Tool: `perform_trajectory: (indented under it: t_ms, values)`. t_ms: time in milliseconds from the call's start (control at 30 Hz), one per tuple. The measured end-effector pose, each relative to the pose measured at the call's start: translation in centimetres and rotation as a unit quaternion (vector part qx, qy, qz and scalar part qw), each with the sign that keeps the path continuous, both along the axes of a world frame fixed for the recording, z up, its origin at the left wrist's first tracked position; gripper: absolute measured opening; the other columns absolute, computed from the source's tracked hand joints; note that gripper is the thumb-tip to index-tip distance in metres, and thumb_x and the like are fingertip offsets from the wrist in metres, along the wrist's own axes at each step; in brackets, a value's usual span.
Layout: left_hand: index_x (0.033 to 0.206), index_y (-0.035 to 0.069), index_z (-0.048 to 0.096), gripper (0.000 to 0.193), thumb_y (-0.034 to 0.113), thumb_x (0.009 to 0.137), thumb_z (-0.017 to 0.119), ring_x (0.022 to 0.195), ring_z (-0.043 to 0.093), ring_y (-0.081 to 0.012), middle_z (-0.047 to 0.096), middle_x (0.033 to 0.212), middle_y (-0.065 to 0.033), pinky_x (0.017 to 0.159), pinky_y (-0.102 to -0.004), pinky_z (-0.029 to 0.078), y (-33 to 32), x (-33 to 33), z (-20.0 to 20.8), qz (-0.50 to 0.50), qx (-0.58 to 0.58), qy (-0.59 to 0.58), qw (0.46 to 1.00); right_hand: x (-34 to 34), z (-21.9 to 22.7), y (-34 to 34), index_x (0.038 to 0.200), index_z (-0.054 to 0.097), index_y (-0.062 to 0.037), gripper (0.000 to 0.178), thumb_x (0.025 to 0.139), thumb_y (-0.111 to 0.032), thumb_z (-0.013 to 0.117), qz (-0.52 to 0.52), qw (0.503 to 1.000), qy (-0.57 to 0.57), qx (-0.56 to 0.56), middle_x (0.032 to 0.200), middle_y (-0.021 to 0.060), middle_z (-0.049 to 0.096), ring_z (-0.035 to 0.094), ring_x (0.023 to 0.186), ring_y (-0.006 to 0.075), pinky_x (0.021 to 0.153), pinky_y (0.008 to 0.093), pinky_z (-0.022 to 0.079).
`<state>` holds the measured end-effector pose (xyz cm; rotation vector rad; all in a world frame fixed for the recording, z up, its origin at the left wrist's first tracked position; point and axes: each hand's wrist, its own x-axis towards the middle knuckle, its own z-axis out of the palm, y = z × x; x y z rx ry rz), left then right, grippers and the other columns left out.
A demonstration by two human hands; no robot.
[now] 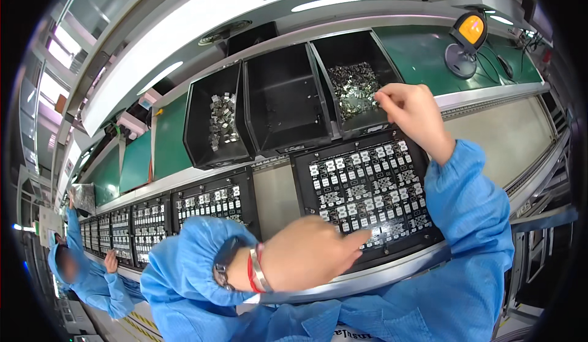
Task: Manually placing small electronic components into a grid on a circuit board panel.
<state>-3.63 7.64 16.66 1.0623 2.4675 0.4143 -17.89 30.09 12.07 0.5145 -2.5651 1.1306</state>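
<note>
My right hand (pixel 416 112) is over the near right side of the right-hand black bin (pixel 318 53). Its thumb and fingertips pinch a small shiny metal piece, only partly visible. Loose metal pieces (pixel 354 85) lie heaped in that bin. Below, my left hand (pixel 315 253) reaches across the near part of a black tray (pixel 304 186) that carries rows of small boards with silvery and white parts. The left index finger stretches toward the boards, and the other fingers are curled and partly hidden. Nothing shows between them. Whether the fingertip touches a board, I cannot tell.
Beside the right bin stand a middle black bin (pixel 285 97) with a few specks and a left bin (pixel 193 115) holding loose metal pieces. More filled trays (pixel 211 204) line the conveyor leftward, where a co-worker (pixel 92 274) sits. An orange-and-black device (pixel 470 31) stands at the back right.
</note>
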Motion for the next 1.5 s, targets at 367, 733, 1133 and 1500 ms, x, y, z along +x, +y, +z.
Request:
perform_trajectory:
  t_ms: [367, 733, 1133, 1500]
  values:
    - [0.113, -0.002, 0.058, 0.04, 0.022, 0.081, 0.063, 0.097, 0.059, -0.0358, 0.061, 0.1, -0.0222, 0.088, -0.0393, 0.048, -4.6, -23.2, -9.6, 0.098, -0.144, 0.165, 0.971, -9.0, -10.3, -2.9, 0.102, 0.062, 0.0028, 0.032, 0.079, -0.019, 0.065, 0.062, 0.965, -0.078, 0.241, 0.1, 0.0228, 0.061, 0.06, 0.092, 0.0382, 0.086, 0.041, 0.048]
    - [0.075, 0.001, 0.068, 0.012, 0.012, 0.072, 0.069, 0.077, 0.064, -0.0366, 0.064, 0.078, -0.0223, 0.072, -0.0405, 0.052, -1.6, -22.5, -14.7, 0.192, 0.021, 0.172, 0.966, -8.0, -8.2, -1.7, 0.084, 0.069, -0.0073, 0.01, 0.076, -0.011, 0.066, 0.041, 0.974, 0.019, 0.22, 0.075, 0.0094, 0.068, 0.066, 0.072, 0.0258, 0.066, 0.0343, 0.053]
    - [0.08, 0.003, 0.068, 0.011, 0.001, 0.071, 0.062, 0.081, 0.066, -0.0313, 0.067, 0.08, -0.0152, 0.075, -0.0362, 0.053, -1.9, -21.5, -13.4, 0.171, 0.047, 0.186, 0.966, -6.7, -8.0, -0.4, 0.085, 0.069, -0.004, 0.015, 0.074, -0.002, 0.06, 0.075, 0.991, -0.031, 0.106, 0.08, 0.0145, 0.067, 0.066, 0.075, 0.0277, 0.072, 0.0341, 0.053]
    - [0.1, 0.0, 0.061, 0.022, -0.008, 0.081, 0.052, 0.092, 0.065, -0.0134, 0.067, 0.095, -0.0081, 0.082, -0.0241, 0.051, -4.6, -11.7, -6.6, 0.199, 0.383, -0.087, 0.898, -3.8, -5.9, 0.1, 0.092, 0.064, 0.0015, 0.009, 0.084, 0.003, 0.058, 0.06, 0.997, 0.043, -0.016, 0.087, 0.0069, 0.061, 0.06, 0.081, 0.0129, 0.071, 0.0244, 0.048]
